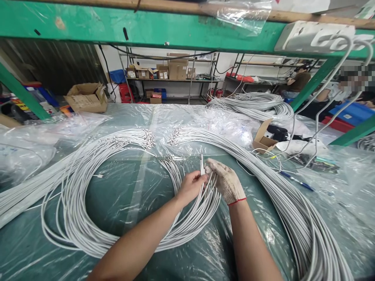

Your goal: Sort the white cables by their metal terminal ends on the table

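Note:
My bare left hand point(191, 186) is pinched on a few thin white cable ends point(202, 162) that stick upward between both hands. My right hand point(225, 180), in a white knit glove with a red cuff, is closed on the same small bunch just beside it. Both hands hover over a big coil of white cables point(96, 230) lying on the plastic-covered green table point(123, 187). A second thick bundle of white cables point(295, 210) sweeps from the table's middle down to the right. Metal-tipped cable ends point(149, 138) lie fanned out behind the hands.
A small open cardboard box point(263, 137) and a blue pen point(295, 180) lie to the right. Another cable coil point(254, 104) rests farther back. A green frame beam point(146, 27) crosses overhead. A person point(336, 91) sits at the far right. Shelves with boxes point(172, 70) stand behind.

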`<state>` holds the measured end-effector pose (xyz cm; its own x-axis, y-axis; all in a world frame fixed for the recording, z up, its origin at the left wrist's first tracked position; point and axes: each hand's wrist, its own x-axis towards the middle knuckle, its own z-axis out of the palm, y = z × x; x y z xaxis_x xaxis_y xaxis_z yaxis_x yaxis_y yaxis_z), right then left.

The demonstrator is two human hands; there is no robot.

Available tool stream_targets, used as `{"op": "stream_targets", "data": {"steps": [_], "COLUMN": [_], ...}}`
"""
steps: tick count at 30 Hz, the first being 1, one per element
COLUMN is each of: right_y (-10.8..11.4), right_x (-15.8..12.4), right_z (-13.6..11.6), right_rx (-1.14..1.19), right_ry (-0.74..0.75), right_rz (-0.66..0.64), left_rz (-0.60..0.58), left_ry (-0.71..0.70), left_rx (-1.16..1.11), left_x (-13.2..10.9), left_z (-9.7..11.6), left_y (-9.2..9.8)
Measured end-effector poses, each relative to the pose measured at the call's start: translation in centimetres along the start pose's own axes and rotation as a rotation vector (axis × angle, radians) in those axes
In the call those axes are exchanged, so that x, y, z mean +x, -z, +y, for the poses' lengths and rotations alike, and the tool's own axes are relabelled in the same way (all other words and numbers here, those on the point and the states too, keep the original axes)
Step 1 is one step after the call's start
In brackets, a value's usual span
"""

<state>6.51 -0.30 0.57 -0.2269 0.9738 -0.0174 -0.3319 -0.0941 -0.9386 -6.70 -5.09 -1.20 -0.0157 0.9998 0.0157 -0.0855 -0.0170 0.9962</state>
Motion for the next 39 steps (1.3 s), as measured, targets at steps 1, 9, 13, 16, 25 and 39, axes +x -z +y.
{"op": "stream_targets", "data": {"steps": [1, 9, 13, 16, 25, 39], "right_y": [0.2, 1.0, 0.4, -0.2, -0.3, 0.2], "right_x": [0.2, 0.2, -0.4, -0.9, -1.1, -1.4], "right_z": [0.0, 0.1, -0.5, -1.1, -1.4, -2.4], "right_rx": [0.000, -0.128, -0.144, -0.151, -0.138, -0.249], "right_ry": [-0.005, -0.029, 0.003, 0.018, 0.002, -0.066], "right_rz": [0.000, -0.049, -0.041, -0.025, 0.029, 0.003], "left_rz": [0.010, -0.085, -0.088, -0.125, -0.076, -0.164], "left_ry": [-0.003, 0.077, 0.076, 0.093, 0.092, 0.098], "left_rx": [0.010, -0.236, -0.280, -0.304, -0.302, -0.157], "left_x": [0.0, -0.6, -0.6, -0.7, -0.7, -0.2], "left_z": [0.0, 0.9, 1.4, 1.9, 1.9, 0.7], "left_y": [0.1, -0.2, -0.2, 0.0, -0.1, -0.1]}}
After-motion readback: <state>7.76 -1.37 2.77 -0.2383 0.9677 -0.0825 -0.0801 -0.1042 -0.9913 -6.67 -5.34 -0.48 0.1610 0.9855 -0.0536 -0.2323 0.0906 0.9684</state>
